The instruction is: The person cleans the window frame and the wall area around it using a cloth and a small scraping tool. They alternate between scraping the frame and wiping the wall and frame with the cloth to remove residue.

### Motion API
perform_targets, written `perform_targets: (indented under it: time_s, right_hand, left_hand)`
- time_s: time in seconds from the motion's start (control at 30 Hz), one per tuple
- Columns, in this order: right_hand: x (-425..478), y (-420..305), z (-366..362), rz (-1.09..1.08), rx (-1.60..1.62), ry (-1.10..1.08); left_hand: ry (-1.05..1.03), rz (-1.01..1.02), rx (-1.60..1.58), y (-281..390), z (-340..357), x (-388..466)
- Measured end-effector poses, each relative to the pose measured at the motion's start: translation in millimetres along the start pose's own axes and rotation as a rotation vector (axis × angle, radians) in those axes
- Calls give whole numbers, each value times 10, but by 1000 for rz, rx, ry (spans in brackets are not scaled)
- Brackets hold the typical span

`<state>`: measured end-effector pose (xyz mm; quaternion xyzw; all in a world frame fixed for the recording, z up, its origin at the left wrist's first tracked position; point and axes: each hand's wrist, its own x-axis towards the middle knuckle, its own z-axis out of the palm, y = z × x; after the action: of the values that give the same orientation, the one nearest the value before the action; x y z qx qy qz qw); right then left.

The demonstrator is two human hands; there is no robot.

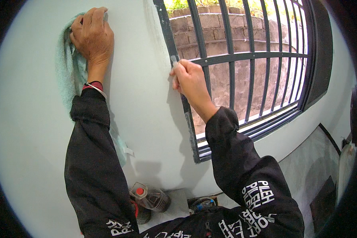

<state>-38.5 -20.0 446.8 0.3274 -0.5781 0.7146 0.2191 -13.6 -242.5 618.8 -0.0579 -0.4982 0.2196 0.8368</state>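
Note:
My left hand point(92, 37) is closed on a pale green towel point(65, 65) against the white wall point(136, 89), and the towel hangs down beside and behind my forearm. At the left edge of the dark window frame point(166, 28), my right hand point(190, 78) pinches a small translucent tool point(174, 59), whose exact kind I cannot tell. Its tip is at the frame's edge, where the dark surface looks scuffed. Dark bars point(232, 58) cross the window just right of this hand.
Below my arms stand a clear plastic bottle with a red cap point(154, 199) and a dark jar with a red rim point(143, 215). A container with blue items point(203, 205) is beside them. The window sill point(273, 120) runs at the right; a dark-edged panel point(303, 157) leans lower right.

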Motion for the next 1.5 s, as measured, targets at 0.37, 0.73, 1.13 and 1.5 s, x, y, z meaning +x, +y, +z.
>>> perform_targets:
  time_s: [0.37,0.73,1.13,1.5]
  right_hand:
    - [-1059,379,-499,277,193,58]
    - [-1770,471,-1205,418,269,94]
    - [-2152,912,-1557,550,308,201]
    - [-2426,1108,-1561,607,275,257]
  left_hand:
    - [62,-82,-125,-41,80,-2]
    - [60,28,-560,746,375,1078]
    - [-243,213,-601,1124,25,261]
    - [-1058,125,-822,1765,-1716,-2020]
